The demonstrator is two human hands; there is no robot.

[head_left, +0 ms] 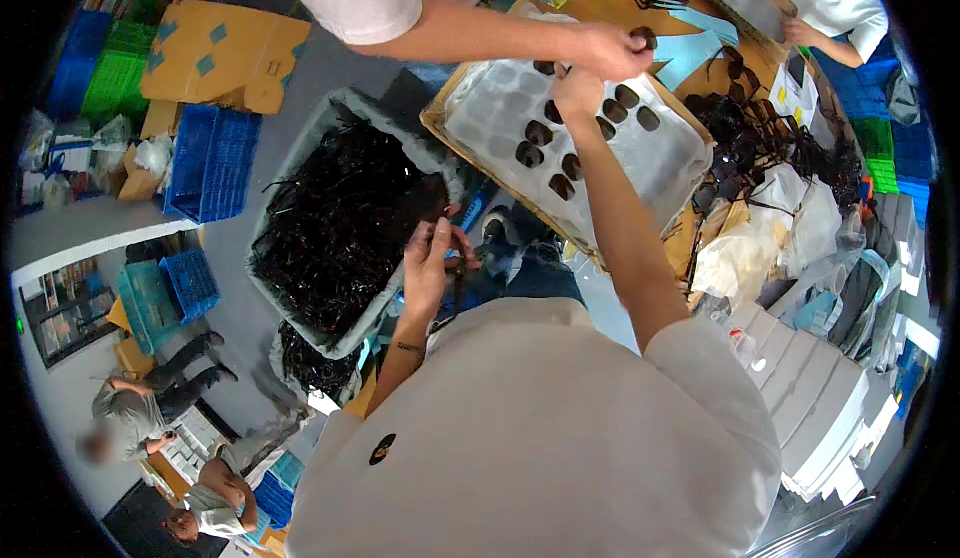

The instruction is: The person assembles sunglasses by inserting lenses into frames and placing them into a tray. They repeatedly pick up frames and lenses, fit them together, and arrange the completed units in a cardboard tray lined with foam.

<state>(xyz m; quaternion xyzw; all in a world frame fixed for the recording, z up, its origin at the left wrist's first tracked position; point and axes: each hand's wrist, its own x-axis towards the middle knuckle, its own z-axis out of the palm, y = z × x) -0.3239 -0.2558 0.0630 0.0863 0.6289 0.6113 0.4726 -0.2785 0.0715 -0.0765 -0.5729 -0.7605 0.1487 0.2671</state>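
My right hand [580,94] reaches over a shallow tray [650,173] with a white lining. Its fingers are closed together near the tray's far side; what they pinch, if anything, is hidden. Dark tinted lenses [538,134] lie in loose rows on the lining around my right wrist. Beside a grey-lined bin [255,248] heaped with glossy black spectacle frames [335,218], my left hand [430,258] is curled round something small and dark that I cannot make out. A co-worker's hand [612,51], close to my right hand, holds a dark lens [643,38].
More dark glasses [760,128] are piled on the table right of the tray, beside crumpled plastic bags [740,258]. Another person [830,3] stands at the far right. Blue crates [212,163] and a cardboard box [225,53] stand at the left; white boxes [810,388] at the right.
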